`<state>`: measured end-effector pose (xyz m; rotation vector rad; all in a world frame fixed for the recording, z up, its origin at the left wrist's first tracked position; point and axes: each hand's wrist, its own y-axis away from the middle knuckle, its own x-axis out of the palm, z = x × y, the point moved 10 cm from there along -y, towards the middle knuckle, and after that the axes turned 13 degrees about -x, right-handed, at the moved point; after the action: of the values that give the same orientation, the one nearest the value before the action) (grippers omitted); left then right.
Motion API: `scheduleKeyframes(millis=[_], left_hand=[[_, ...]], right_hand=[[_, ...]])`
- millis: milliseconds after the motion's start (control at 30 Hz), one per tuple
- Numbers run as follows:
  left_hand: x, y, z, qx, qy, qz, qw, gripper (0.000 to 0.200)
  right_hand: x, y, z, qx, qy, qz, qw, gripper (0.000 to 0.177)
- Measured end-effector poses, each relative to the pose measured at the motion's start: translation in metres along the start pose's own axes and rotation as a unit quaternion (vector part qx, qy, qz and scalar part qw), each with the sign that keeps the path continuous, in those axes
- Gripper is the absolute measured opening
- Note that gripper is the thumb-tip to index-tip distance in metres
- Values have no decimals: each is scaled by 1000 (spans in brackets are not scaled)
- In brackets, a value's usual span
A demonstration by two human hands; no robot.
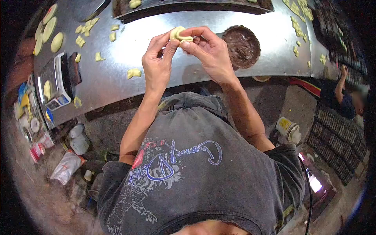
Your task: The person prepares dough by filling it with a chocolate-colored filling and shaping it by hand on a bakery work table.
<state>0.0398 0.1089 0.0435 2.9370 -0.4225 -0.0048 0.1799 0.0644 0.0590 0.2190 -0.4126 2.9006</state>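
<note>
Above the metal table, my left hand (158, 53) and my right hand (209, 51) are close together, both closed on one piece of pale yellow dough (181, 34). The dough looks cupped or folded between thumbs and fingertips; whether anything is inside it cannot be made out. Right of my right hand stands a round bowl of dark brown paste (241, 47). A small dough piece (134, 73) lies on the table to the left of my left hand, with another dough piece (99, 56) farther left.
A digital scale (58, 88) carrying some dough is at the table's left. Large dough lumps (57, 42) lie behind it. A dark tray (192, 9) borders the far side. Small dough pieces (296, 29) line the right. Another person's arm (341, 80) shows at far right, near stacked dark trays (333, 141).
</note>
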Motion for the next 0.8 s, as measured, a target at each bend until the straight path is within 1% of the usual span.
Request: scheduleKeyframes(millis=[33,100,133,233,267,333,367,400,433,467,533,567,600,633,667,733,767,800], left_hand=[[-13,4,-5,15,-2,-4,1000,31],[-35,10,-10,42,28,34,998,30],[-44,14,-12,56,44,54,996,30],[-77,15,-10,64,79,37,994,32],[-89,15,-4,32,68,21,997,33],[-111,13,2,-31,46,-8,998,37],[-121,15,2,-52,72,-12,996,37],[-129,16,0,-72,97,-15,993,38],[-135,16,1,-90,122,-14,988,39],[-142,16,3,-81,158,10,984,37],[-142,16,-4,-83,170,16,982,37],[-140,15,-9,-85,175,19,981,37],[-141,15,-10,-94,158,-2,983,34],[-136,12,-2,-129,161,37,978,33],[-133,10,8,-165,164,77,970,33],[-124,12,19,-234,154,140,950,33],[-123,9,13,-188,158,132,960,34],[-120,6,9,-141,163,122,969,34]], right_hand=[[16,0,-8,46,-25,20,998,26],[41,2,-17,137,-70,58,986,22],[53,3,-24,161,-111,65,978,23],[86,-3,-25,170,-110,45,978,23],[97,-6,-23,133,-96,28,986,22],[122,-10,-5,-2,-13,47,999,20],[134,-8,6,-70,28,53,996,20],[143,-5,10,-106,84,58,989,18],[146,-4,5,-83,82,36,993,18],[147,-2,1,-60,81,14,995,18],[144,0,-8,-24,65,-47,997,15],[151,-3,7,-76,135,-9,988,15],[159,-2,23,-126,204,29,971,16],[169,0,35,-173,271,68,945,18],[178,4,40,-208,263,93,937,20],[180,8,40,-197,281,87,935,21],[178,11,40,-191,290,84,934,22],[168,12,28,-150,273,64,948,22]])
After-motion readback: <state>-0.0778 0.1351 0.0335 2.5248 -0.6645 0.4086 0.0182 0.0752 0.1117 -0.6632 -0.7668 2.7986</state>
